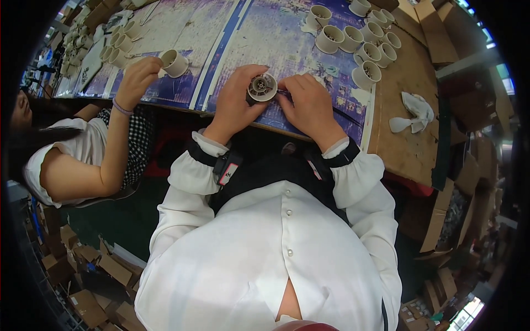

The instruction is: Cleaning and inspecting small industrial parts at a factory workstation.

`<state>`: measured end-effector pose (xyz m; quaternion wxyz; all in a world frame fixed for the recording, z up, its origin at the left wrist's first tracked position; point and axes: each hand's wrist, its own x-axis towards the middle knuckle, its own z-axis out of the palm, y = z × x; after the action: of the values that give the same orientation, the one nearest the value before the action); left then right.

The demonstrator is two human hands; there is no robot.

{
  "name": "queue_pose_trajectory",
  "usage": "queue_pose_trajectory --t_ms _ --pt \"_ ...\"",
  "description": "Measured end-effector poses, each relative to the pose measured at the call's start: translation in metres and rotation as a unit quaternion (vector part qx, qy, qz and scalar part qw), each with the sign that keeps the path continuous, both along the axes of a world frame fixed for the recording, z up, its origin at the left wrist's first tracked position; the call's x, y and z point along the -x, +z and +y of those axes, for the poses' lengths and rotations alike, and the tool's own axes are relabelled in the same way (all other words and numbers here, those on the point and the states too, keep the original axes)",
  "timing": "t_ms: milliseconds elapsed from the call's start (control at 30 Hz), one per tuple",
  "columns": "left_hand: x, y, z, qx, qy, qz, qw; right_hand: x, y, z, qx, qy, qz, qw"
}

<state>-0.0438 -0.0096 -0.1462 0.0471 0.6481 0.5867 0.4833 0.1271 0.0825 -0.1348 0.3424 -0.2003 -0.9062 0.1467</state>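
My left hand (pixel 237 96) is wrapped around a round, pale plastic housing (pixel 263 87) with metal-looking parts and a central hub inside its open top. The housing is held above the near edge of the table. Close to its right side, my right hand (pixel 306 99) has its thumb and fingers pinched together on a thin dark piece (pixel 282 92), mostly hidden by the fingers. What kind of piece it is cannot be made out. A dark cord-like strip (pixel 348 117) lies on the table beside my right wrist.
Several white cups with small parts, one a white cup (pixel 366 75), stand at the right. A crumpled white cloth (pixel 413 113) lies on brown board. At left, a co-worker's hand (pixel 144 71) touches another cup (pixel 174 64). Cardboard boxes (pixel 462 204) stand around.
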Motion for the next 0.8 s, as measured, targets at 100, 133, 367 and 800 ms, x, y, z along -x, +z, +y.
queue_pose_trajectory --t_ms 100,133,367,800 --pt "0.002 0.000 0.000 0.002 -0.010 -0.017 1.000 0.002 -0.001 0.000 -0.001 0.003 -0.001 1.000" --pt "0.002 0.000 -0.001 0.001 -0.009 -0.017 1.000 0.003 0.000 0.000 0.000 0.005 -0.001 1.000" --pt "0.006 0.001 -0.003 0.044 -0.017 -0.078 0.996 -0.005 -0.002 0.000 0.100 0.018 -0.009 0.995" --pt "0.003 0.001 -0.002 0.042 -0.076 -0.183 0.979 -0.012 0.005 0.005 0.293 0.041 -0.001 0.955"
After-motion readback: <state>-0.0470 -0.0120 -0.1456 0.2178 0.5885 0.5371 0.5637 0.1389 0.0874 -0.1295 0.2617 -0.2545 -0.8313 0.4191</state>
